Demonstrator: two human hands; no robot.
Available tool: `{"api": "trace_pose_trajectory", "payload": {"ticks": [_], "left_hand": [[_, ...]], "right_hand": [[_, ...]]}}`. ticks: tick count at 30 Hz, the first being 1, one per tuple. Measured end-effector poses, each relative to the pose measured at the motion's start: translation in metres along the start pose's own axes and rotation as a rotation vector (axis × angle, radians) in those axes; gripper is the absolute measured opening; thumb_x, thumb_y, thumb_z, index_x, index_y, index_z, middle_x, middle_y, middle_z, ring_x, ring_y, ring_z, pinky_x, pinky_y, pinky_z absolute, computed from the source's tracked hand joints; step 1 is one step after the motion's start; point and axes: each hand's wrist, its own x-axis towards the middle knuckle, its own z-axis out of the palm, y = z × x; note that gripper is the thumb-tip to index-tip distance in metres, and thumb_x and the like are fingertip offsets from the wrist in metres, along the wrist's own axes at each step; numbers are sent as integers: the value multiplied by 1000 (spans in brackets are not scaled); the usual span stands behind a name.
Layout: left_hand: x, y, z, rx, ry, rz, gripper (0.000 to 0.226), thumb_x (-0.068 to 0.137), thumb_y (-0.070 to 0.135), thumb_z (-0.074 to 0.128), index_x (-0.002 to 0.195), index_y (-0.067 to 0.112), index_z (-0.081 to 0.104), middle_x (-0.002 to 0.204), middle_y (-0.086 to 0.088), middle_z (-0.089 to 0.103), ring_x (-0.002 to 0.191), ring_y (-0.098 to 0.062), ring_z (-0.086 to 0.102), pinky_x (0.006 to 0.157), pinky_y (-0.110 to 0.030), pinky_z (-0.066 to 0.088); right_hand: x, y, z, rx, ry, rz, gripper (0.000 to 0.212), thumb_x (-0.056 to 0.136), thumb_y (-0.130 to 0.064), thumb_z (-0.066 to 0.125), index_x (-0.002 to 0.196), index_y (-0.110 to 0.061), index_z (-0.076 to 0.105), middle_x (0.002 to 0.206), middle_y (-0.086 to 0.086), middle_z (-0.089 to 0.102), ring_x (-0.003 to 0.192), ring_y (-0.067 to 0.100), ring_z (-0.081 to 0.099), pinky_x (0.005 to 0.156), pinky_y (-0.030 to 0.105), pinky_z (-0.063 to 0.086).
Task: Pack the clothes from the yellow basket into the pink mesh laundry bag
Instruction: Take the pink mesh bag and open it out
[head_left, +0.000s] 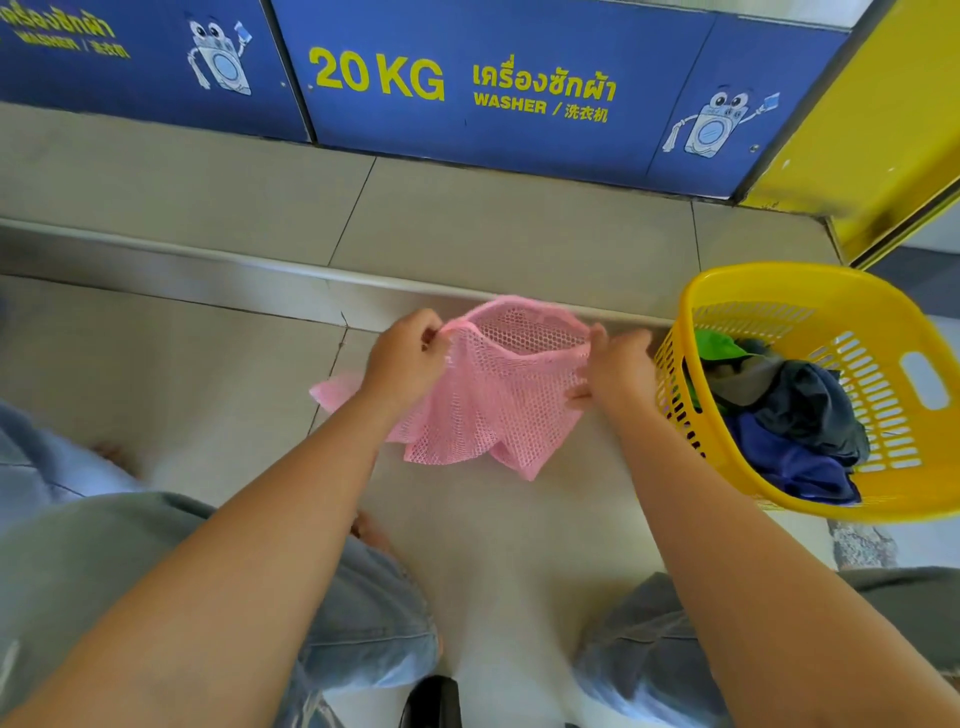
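Both hands hold the pink mesh laundry bag above the tiled floor: the left hand pinches the left of its rim, the right hand grips the right, spreading the mouth, which faces up and away. The yellow slotted plastic basket of dark and green clothes sits just right of the right hand, so that hand is likely the one to reach first.

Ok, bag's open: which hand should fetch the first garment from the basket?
Right, probably. The right hand grips the pink mesh bag beside the yellow basket holding the clothes; the left hand pinches the bag's far rim and could hold it up.
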Motion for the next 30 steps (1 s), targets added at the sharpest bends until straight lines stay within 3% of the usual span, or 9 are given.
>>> {"api": "trace_pose_trajectory", "payload": {"ticks": [3, 7, 10, 13, 17, 21, 23, 26, 30], "left_hand": [[-1, 17, 14, -173, -149, 31, 16, 97, 16, 61, 90, 2, 63, 91, -13, 68, 82, -24, 61, 78, -34, 49], [-5, 28, 24, -316, -342, 24, 16, 95, 18, 65, 89, 3, 63, 93, -3, 65, 86, -16, 57, 75, -24, 46], [-10, 31, 25, -395, -497, -38, 18, 95, 19, 67, 79, 18, 58, 111, 2, 69, 88, -16, 63, 70, -24, 50], [-12, 24, 22, -477, -628, -180, 19, 95, 30, 66, 90, 15, 56, 92, 1, 66, 68, -11, 56, 57, -22, 41], [-3, 10, 20, -592, -648, -523, 27, 100, 24, 55, 122, 8, 57, 124, -15, 66, 114, -34, 64, 102, -49, 50], [-2, -1, 22, -397, -671, -747, 69, 93, 52, 59, 139, 3, 49, 137, -21, 58, 103, -33, 64, 93, -46, 53], [-4, 5, 24, -220, -746, -761, 94, 84, 74, 52, 150, 8, 37, 151, -20, 44, 126, -41, 54, 104, -52, 46], [-12, 13, 31, 59, -850, -645, 96, 85, 67, 58, 154, 7, 28, 160, -16, 30, 143, -39, 36, 112, -50, 35], [-13, 7, 44, 265, -834, -504, 63, 92, 38, 68, 141, 3, 51, 142, -14, 54, 126, -33, 56, 106, -41, 45]], "right_hand": [[-17, -5, 11, 103, -338, 241, 66, 93, -63, 35, 119, -4, 47, 82, 17, 70, 61, 33, 70, 65, 48, 60], [-28, -10, 14, 127, -572, 345, 73, 87, -73, 34, 96, -5, 60, 88, 12, 72, 82, 29, 70, 77, 42, 57], [-28, -15, 12, 138, -542, 304, 38, 93, -48, 52, 85, -13, 63, 82, 4, 68, 83, 22, 66, 85, 43, 54], [-23, -16, 11, 232, -500, 318, 14, 91, -13, 59, 78, -12, 63, 74, 3, 62, 75, 17, 61, 85, 46, 54], [-16, -11, 10, 278, -452, 237, 12, 91, -1, 54, 85, -11, 54, 78, 12, 59, 73, 23, 59, 67, 39, 57], [-14, -7, 7, -77, -325, -42, 14, 90, -2, 41, 93, -13, 49, 80, 10, 52, 64, 23, 53, 54, 28, 42], [-14, -6, 4, -316, -262, -225, 23, 92, -6, 39, 112, -9, 50, 96, 13, 55, 80, 29, 57, 64, 29, 38], [-17, -9, -1, -506, -214, -333, 33, 96, -11, 36, 128, -7, 42, 115, 22, 59, 104, 40, 58, 75, 35, 40], [-18, -10, -3, -639, -165, -360, 33, 98, -26, 43, 123, -5, 37, 113, 24, 61, 101, 42, 59, 74, 38, 42]]}}
